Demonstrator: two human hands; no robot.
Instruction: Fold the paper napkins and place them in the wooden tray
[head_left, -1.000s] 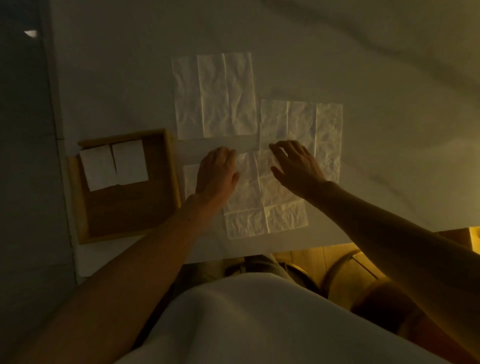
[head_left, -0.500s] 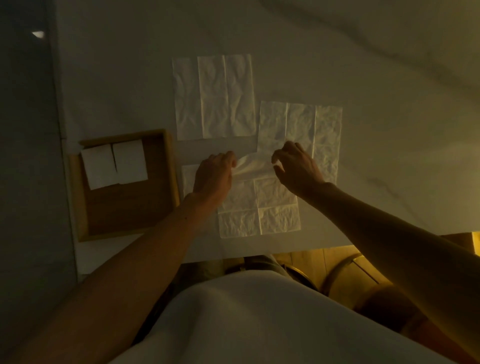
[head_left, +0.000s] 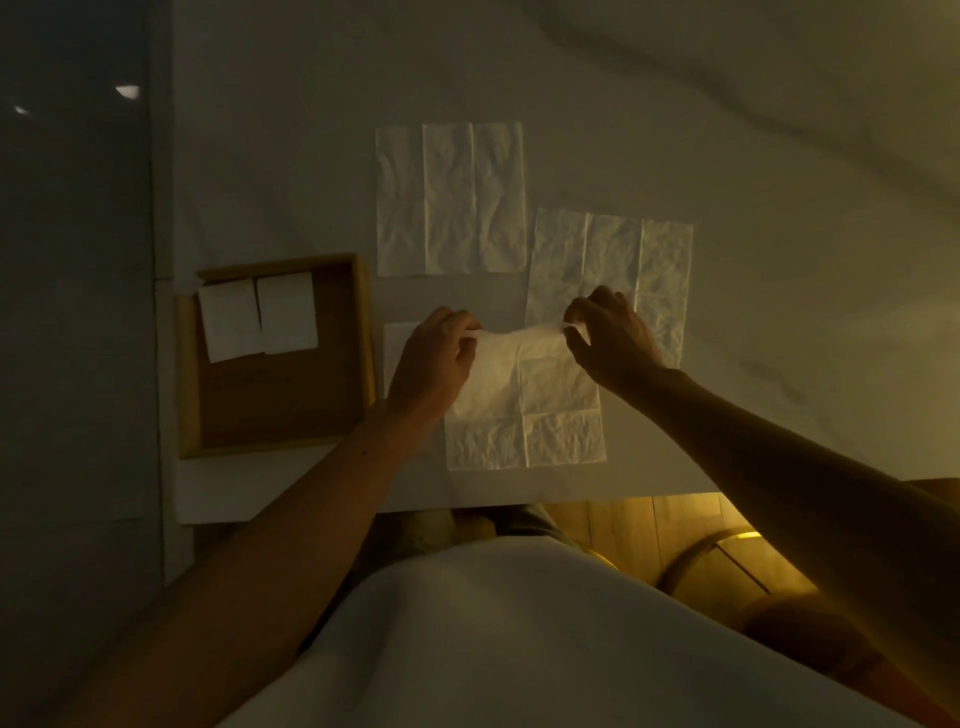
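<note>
A creased white paper napkin (head_left: 535, 410) lies near the table's front edge, its far edge lifted off the surface. My left hand (head_left: 434, 358) pinches the far-left corner and my right hand (head_left: 608, 338) pinches the far-right corner. Two more napkins lie flat: one (head_left: 449, 200) farther back, one (head_left: 613, 260) to the right, partly under my right hand. The wooden tray (head_left: 363, 332) sits at the left and holds two folded napkins (head_left: 257, 314) side by side in its far part.
A strip of another white sheet (head_left: 396, 348) shows left of my left hand. The white table (head_left: 727, 156) ends just in front of the napkin. Below the edge are a wooden floor and a chair (head_left: 727, 561). A dark wall runs along the left.
Both hands went from lying flat on the near napkin to pinching its far corners. They have lifted that edge and drawn it towards me.
</note>
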